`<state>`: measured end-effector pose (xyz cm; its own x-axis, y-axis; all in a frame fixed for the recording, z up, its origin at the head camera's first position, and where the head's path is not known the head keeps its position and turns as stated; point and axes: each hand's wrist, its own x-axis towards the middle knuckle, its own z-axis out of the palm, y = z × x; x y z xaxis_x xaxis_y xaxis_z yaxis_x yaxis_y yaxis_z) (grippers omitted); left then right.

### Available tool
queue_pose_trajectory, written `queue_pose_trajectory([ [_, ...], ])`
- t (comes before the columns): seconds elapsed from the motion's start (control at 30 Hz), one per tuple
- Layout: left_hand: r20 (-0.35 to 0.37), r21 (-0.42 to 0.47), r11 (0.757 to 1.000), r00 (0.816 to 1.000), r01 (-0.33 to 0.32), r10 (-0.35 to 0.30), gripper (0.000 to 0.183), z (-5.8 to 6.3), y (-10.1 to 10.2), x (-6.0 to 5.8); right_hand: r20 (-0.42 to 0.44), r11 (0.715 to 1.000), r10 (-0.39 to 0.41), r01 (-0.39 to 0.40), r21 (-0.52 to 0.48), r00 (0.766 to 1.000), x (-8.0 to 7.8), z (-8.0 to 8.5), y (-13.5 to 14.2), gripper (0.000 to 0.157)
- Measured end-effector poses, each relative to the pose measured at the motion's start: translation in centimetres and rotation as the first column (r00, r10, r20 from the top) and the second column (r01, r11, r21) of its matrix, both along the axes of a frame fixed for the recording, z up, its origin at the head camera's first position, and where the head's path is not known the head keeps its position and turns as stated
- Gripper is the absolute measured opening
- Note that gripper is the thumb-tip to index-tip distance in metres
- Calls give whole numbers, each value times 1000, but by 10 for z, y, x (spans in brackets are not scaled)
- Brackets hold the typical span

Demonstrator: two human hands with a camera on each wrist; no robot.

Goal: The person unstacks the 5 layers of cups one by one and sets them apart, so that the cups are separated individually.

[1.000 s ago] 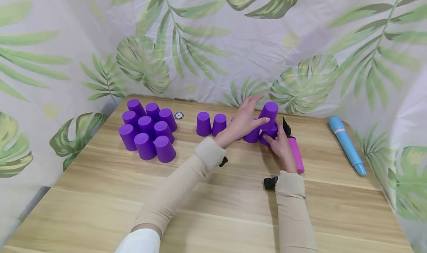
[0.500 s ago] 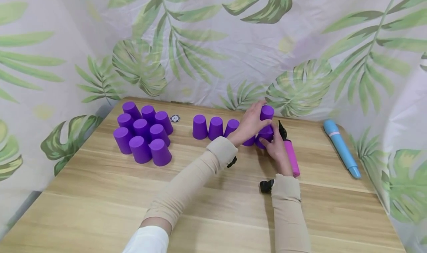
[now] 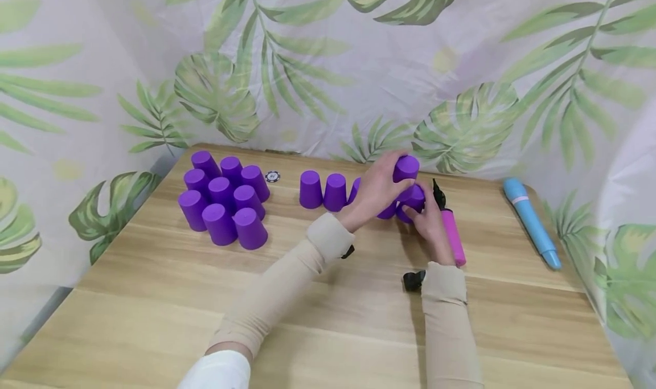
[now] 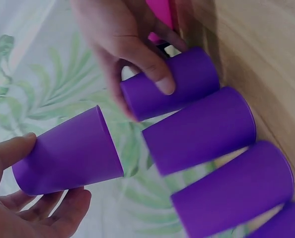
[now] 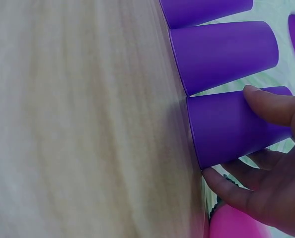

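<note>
In the head view my left hand (image 3: 376, 188) holds a purple cup (image 3: 407, 168) above the right end of a row of upturned purple cups (image 3: 335, 192). The left wrist view shows this held cup (image 4: 73, 153) apart from the row, thumb on one side and fingers on the other. My right hand (image 3: 432, 225) grips the rightmost cup of the row, which stands mouth down on the table. Close up in the right wrist view, that cup (image 5: 224, 131) touches the neighbouring cup (image 5: 222, 57) at the base. My left hand hides part of the row.
Several more upturned purple cups (image 3: 221, 194) stand grouped at the left on the wooden table (image 3: 328, 320). A poker chip (image 3: 273, 176) lies beside them. A pink cylinder (image 3: 453, 236) with a black end lies by my right hand, and a blue pen-shaped object (image 3: 533, 224) farther right.
My left fingers, spread away from the cup a second ago, are now around it. That cup has shifted slightly left. My right hand stays on the end cup.
</note>
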<state>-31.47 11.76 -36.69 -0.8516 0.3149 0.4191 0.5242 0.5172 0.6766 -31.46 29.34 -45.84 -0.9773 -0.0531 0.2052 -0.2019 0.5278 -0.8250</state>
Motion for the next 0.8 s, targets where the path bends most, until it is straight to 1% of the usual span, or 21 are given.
queue_pose_trajectory([
  [0.13, -81, 35, 999, 997, -4, 6, 55, 5, -21, 18, 23, 1000, -20, 20, 12, 1000, -1, 6, 2, 63],
  [0.23, -138, 59, 998, 990, -23, 31, 55, 4, -41, 30, 33, 999, -44, 43, 16, 998, -2, 8, 4, 63],
  [0.33, -164, 77, 995, 984, -57, 69, 54, 1, -65, 42, 31, 998, -60, 59, 26, 998, -3, 9, 6, 63],
  [0.4, -167, 98, 993, 982, -68, 83, 53, -3, -83, 49, 34, 998, -62, 62, 20, 997, -3, 8, 7, 63],
  [0.47, -148, 132, 988, 984, -78, 97, 52, -5, -101, 57, 42, 998, -65, 65, 20, 997, -3, 7, 8, 63],
  [0.57, -147, 149, 980, 978, -129, 151, 53, -9, -128, 70, 52, 998, -63, 62, 23, 997, -2, 7, 7, 63],
  [0.63, -153, 143, 973, 967, -181, 202, 54, -11, -146, 79, 55, 998, -54, 53, 32, 997, -1, 8, 5, 64],
  [0.7, -182, 120, 962, 947, -245, 264, 55, -13, -164, 88, 60, 998, -43, 41, 37, 997, 0, 8, 3, 64],
  [0.8, -208, 107, 944, 921, -312, 328, 56, -18, -188, 101, 74, 999, -37, 35, 29, 997, 1, 7, 0, 64],
])
